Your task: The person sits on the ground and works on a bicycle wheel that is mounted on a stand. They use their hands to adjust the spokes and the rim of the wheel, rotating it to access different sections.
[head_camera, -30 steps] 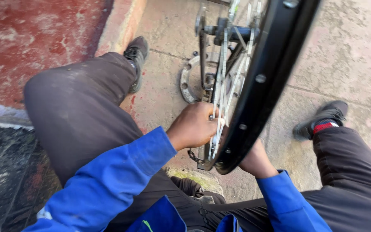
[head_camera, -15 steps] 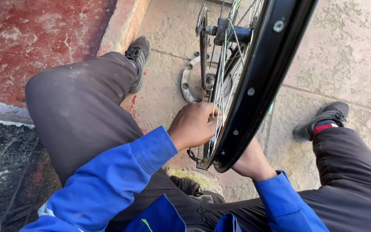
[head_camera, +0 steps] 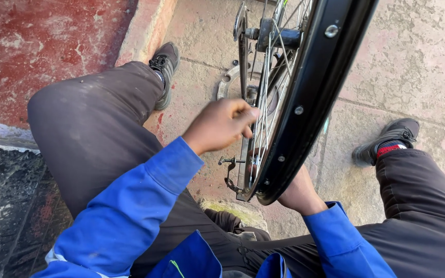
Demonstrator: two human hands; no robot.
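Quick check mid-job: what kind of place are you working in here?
Probably outdoors at ground level, perhaps a pavement repair spot: cracked concrete slabs, a worn red-painted kerb, and a bicycle wheel held between the seated person's knees.

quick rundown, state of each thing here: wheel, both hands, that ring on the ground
bicycle wheel: bare black rim with no tyre, upright between the knees
spokes: fitted, running to the hub
left hand: fingers curled at the spokes; what they pinch cannot be told
right hand: under the rim's low edge, mostly hidden, grip unclear
metal ring: flat on the paving behind the wheel, untouched
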